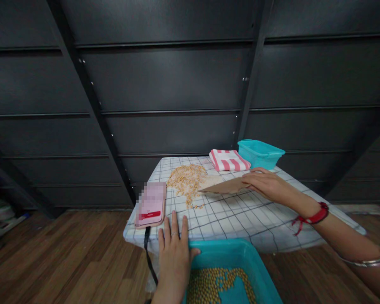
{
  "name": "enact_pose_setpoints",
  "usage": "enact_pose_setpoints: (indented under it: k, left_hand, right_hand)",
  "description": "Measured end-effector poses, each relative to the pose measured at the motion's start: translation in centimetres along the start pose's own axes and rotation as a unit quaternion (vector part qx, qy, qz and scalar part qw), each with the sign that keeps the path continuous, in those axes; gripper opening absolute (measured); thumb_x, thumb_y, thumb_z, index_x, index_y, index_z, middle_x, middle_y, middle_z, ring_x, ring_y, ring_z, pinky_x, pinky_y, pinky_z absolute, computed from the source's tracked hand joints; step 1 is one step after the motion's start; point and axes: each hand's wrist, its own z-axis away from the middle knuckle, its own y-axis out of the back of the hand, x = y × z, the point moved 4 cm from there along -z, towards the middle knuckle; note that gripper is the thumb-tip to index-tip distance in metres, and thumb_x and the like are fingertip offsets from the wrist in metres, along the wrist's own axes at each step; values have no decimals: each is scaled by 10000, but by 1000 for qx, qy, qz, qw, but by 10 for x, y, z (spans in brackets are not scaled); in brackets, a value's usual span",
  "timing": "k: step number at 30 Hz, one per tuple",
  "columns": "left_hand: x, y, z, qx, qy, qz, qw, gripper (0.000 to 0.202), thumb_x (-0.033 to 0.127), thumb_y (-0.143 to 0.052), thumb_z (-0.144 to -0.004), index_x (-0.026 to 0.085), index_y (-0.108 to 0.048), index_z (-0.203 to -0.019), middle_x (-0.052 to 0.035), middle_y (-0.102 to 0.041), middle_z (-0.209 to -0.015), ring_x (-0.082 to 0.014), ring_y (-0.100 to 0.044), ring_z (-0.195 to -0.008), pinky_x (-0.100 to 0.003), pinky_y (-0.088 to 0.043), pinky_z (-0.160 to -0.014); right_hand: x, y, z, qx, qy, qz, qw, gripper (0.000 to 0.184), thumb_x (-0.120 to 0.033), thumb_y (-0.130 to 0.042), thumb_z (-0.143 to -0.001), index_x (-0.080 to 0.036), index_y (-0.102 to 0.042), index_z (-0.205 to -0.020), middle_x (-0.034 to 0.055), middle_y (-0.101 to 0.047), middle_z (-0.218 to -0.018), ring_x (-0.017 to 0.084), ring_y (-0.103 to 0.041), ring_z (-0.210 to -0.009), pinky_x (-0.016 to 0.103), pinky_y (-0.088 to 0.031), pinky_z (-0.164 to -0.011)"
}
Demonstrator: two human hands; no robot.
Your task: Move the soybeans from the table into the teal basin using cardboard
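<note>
My right hand (267, 183) grips a flat brown piece of cardboard (226, 185), tilted over the table with its tip beside a spread pile of yellow beans and white grains (186, 179). White grains (210, 181) also lie just behind the cardboard. My left hand (175, 249) rests with fingers stretched out on the checked cloth (205, 223) at the table's front edge. Its thumb lies at the rim of a teal basin (262, 266). Inside that basin is a layer of round yellow-green beans (209, 285), with bare bottom showing in places.
A pink phone-like item (152, 204) lies on the left of the table, with a black strap (148, 249) hanging below. At the back right are a folded pink-and-white striped towel (229, 160) and a smaller teal container (261, 154). Dark panels (171, 80) rise behind the table.
</note>
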Motion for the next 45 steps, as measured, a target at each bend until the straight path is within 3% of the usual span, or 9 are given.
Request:
enact_pose_setpoints:
  k: [4, 11, 17, 20, 28, 37, 45]
  left_hand:
    - [0, -1, 2, 5, -4, -5, 1000, 696, 373, -636, -700, 224, -384, -1331, -149, -381, -1413, -355, -346, -1280, -536, -347, -999]
    - [0, 0, 2, 7, -1, -7, 1000, 713, 379, -665, -678, 221, -402, -1321, -160, -410, -1392, -367, -365, -1264, -547, -351, -991]
    - [0, -3, 3, 18, -19, -28, 999, 764, 382, -678, -661, 226, -367, -1341, -157, -405, -1398, -360, -372, -1261, -547, -356, -984]
    - [1, -3, 4, 22, -17, -32, 999, 767, 379, -689, -650, 223, -380, -1334, -161, -407, -1396, -363, -374, -1258, -548, -349, -987]
    - [3, 8, 4, 23, 10, -13, 1000, 696, 413, -667, -665, 218, -440, -1293, -146, -440, -1374, -347, -388, -1253, -521, -364, -983]
    - [3, 13, 2, 3, 18, -7, 1000, 732, 391, -706, -629, 218, -440, -1289, -152, -434, -1370, -354, -390, -1250, -516, -371, -987]
    - [0, 7, 3, 21, 17, -7, 1000, 751, 449, -705, -616, 230, -446, -1286, -144, -450, -1364, -350, -401, -1244, -523, -370, -982]
  right_hand:
    - [7, 19, 0, 22, -46, 36, 998, 360, -318, -280, -922, -213, -624, -936, 64, -668, -872, 190, -597, -867, 360, -498, -753]
    - [-18, 15, -13, -23, -3, 34, 999, 353, -307, -297, -931, -202, -620, -834, 40, -666, -775, 157, -610, -727, 322, -493, -693]
    - [-23, 16, -14, -70, 18, -14, 997, 260, -283, -391, -902, -190, -614, -1000, 54, -679, -872, 168, -621, -790, 312, -487, -700]
    - [-20, 18, -12, -95, 15, -40, 995, 245, -229, -398, -886, -213, -626, -974, 32, -679, -833, 145, -617, -742, 286, -476, -678]
    - [-22, 37, -21, -33, -19, 35, 999, 218, -128, -392, -847, -171, -601, -890, 57, -673, -835, 157, -615, -753, 278, -444, -637]
    - [-40, 12, -48, -15, 12, 80, 997, 183, -49, -448, -797, -167, -588, -801, 38, -651, -712, 153, -592, -684, 281, -405, -635]
    - [-42, 16, -44, 4, 38, 75, 996, 185, -60, -443, -804, -178, -584, -789, 31, -652, -744, 148, -589, -702, 279, -410, -663]
